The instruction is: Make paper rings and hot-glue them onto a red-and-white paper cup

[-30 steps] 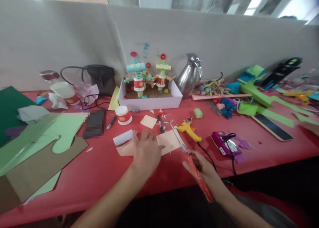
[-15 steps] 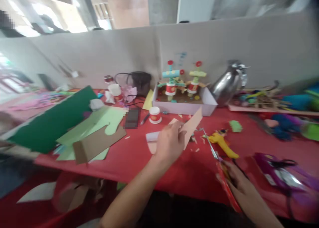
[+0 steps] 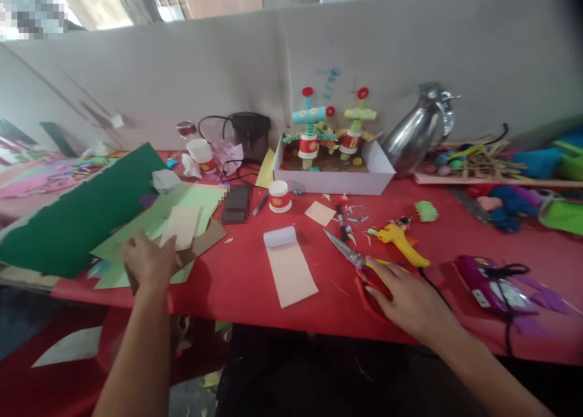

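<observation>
My left hand [image 3: 149, 262] is low over the paper pile at the left, thumb and fingers apart. Its thumb touches the edge of a peach paper piece [image 3: 183, 224] lying on green paper [image 3: 207, 197], and brown cardboard [image 3: 212, 238] lies beside and partly under the hand. My right hand [image 3: 414, 298] grips red-handled scissors [image 3: 348, 250] at the handles, with the blades close to the table and aimed away to the left. Between the hands lies a peach paper strip [image 3: 294, 277] with a curled white end [image 3: 279, 237]. A small peach square [image 3: 320, 213] sits farther back.
A yellow glue gun [image 3: 403, 244] lies right of the scissors. Behind are a paper cup [image 3: 279, 195], a white box [image 3: 334, 183] holding two craft figures, and a metal jug [image 3: 412, 135]. A purple device [image 3: 494, 283] with a black cord is at far right.
My left hand moved left from the table's middle, and the peach piece it held now lies on the green paper. The scissors moved left and lower with my right hand.
</observation>
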`<move>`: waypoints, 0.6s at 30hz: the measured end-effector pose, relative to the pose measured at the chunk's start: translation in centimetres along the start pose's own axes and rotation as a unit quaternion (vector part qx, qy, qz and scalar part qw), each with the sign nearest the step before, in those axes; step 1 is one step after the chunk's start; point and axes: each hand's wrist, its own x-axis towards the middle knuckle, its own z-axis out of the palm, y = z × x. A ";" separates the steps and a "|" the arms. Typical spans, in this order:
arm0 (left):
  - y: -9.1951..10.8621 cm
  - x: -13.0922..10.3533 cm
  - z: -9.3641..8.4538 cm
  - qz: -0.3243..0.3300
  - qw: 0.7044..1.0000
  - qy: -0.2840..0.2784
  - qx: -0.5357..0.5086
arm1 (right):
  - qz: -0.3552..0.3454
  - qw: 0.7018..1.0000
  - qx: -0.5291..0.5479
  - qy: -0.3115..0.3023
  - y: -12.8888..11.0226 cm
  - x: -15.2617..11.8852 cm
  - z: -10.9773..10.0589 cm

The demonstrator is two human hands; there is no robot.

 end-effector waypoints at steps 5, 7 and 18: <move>7.9 -2.5 4.5 0.117 0.993 0.000 0.015 | -0.031 0.999 -0.021 0.012 -0.5 0.5 -1.6; 10.8 -2.7 6.6 0.166 0.984 -0.056 -0.025 | -0.034 0.999 0.005 0.042 -1.3 0.6 -2.3; 9.3 -1.7 8.7 0.022 0.997 -0.063 -0.039 | 0.135 0.987 -0.079 0.042 4.2 3.8 -2.4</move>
